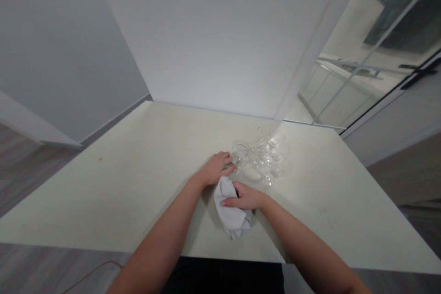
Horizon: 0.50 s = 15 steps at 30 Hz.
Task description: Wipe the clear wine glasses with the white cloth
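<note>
A clear stemmed glass (240, 151) stands at the left end of a cluster of glasses, its round rim facing up. My left hand (217, 168) reaches to it from the left, with the fingers and thumb closed about the stem, though the exact contact is hard to make out. Nearer to me, my right hand (247, 197) grips a crumpled white cloth (231, 216), its thumb lying over the fabric. The cloth hangs just above or on the table; I cannot tell which. To the right of the held glass is the group of several clear glasses (270, 158), overlapping each other.
The pale table (144, 170) runs up against a white wall panel (220, 46) at the back. A glazed partition (344, 82) and a door with a black handle (420, 73) stand at the right. A thin cable (93, 273) lies on the floor at lower left.
</note>
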Available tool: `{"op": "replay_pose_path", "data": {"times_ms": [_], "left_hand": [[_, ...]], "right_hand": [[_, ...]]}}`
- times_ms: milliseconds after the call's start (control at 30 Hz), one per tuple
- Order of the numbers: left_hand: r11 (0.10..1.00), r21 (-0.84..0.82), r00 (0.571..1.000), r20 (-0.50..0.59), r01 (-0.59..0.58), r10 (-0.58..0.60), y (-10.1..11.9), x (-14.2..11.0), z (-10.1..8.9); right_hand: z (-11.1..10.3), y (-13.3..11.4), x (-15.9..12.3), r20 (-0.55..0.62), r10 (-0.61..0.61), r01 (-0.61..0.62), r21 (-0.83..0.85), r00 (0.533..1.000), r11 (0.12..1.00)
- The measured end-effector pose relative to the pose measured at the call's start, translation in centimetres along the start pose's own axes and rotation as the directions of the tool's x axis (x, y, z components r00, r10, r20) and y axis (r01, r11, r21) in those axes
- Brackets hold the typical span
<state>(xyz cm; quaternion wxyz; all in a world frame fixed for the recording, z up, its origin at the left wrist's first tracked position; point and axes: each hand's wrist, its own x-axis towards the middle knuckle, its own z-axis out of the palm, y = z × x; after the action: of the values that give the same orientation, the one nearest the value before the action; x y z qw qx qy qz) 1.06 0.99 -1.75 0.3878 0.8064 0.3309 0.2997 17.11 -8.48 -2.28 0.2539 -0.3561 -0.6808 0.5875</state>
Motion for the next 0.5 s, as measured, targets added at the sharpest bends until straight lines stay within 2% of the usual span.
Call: {"op": "replay_pose_path", "data": {"times_ms": [100,200,333,500], "left_hand": [[0.983,0.147,0.989,0.114,-0.113,0.096,-0.9,0.1,0.3],[0.962,0.202,0.975,0.161,-0.183,0.151,-1.5,0.4,0.9],[0.943,0.269,0.971,0.186,-0.194,0.147,-1.8,0.8,1.2],[0.939,0.268,0.962,0.221,-0.218,0.161,-2.0,1.0,1.4]], "right_hand": [[-0.1,-0.1,0.1,0.004,-0.03,0.03,-0.041,1.0,0.999],[-0.2,0.0,0.1,0.026,-0.047,0.049,-0.078,0.999,0.996],[-0.2,0.3,0.1,0.02,-0.029,0.031,-0.107,0.999,0.994],[-0.1,0.1,0.1,0.022,-0.035,0.037,-0.133,0.999,0.99]]}}
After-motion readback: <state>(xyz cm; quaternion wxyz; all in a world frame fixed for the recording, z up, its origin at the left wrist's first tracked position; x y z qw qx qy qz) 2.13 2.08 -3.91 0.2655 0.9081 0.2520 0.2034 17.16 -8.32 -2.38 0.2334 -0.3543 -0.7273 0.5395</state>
